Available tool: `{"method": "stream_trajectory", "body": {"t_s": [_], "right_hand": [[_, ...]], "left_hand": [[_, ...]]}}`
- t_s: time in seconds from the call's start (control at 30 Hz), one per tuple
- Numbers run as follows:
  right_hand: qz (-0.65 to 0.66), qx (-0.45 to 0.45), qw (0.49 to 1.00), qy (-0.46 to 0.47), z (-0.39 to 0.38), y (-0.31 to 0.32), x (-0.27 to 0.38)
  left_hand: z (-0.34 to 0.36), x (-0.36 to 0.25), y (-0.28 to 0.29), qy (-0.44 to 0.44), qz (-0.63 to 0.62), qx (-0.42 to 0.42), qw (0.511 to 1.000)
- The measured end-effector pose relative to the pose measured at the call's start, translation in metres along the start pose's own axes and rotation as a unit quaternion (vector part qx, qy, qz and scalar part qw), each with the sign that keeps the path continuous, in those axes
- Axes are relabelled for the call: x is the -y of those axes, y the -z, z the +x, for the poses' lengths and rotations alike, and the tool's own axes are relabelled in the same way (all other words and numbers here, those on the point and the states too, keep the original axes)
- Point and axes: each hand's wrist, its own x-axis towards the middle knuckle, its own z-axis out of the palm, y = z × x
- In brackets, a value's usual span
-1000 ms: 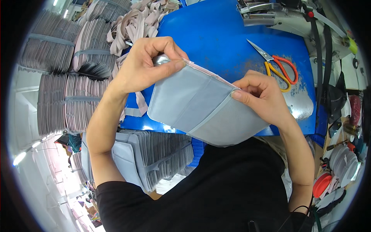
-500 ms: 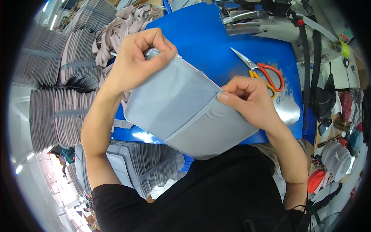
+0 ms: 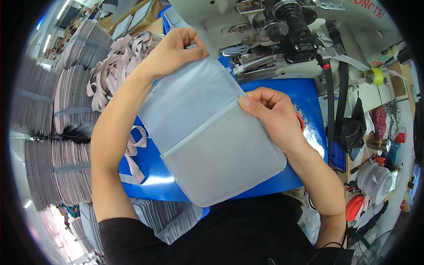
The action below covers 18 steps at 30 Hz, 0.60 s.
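Observation:
I hold a grey fabric panel (image 3: 198,119) with a mesh pocket on its lower half, spread flat above the blue table (image 3: 150,172). My left hand (image 3: 174,51) pinches its top corner close to the sewing machine (image 3: 282,35). My right hand (image 3: 274,117) pinches its right edge at the band where the mesh pocket begins. The lower mesh part hangs toward my body.
Bundles of grey fabric pieces (image 3: 66,115) are stacked on the left, with a heap of pale straps (image 3: 115,70) beside them. More grey pieces (image 3: 168,218) lie below the table edge. Black straps (image 3: 331,101), spools and small tools (image 3: 375,176) crowd the right side.
The panel has been raised and moved toward the sewing machine, now showing its mesh pocket side. The view has tilted up; the scissors are no longer visible.

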Motion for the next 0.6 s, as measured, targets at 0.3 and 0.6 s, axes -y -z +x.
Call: {"method": "stream_trajectory", "body": {"t_s": [0.3,0.6], "right_hand": [[0.023,-0.015,0.999,-0.019,0.006,-0.001,0.005],[0.049,-0.075,0.995,0.040,0.023,-0.007,-0.002]], "left_hand": [[0.019,0.006,0.007,-0.025,0.066,0.041,0.997],[0.048,0.008,0.011,-0.067,0.132,0.032,0.988]]}}
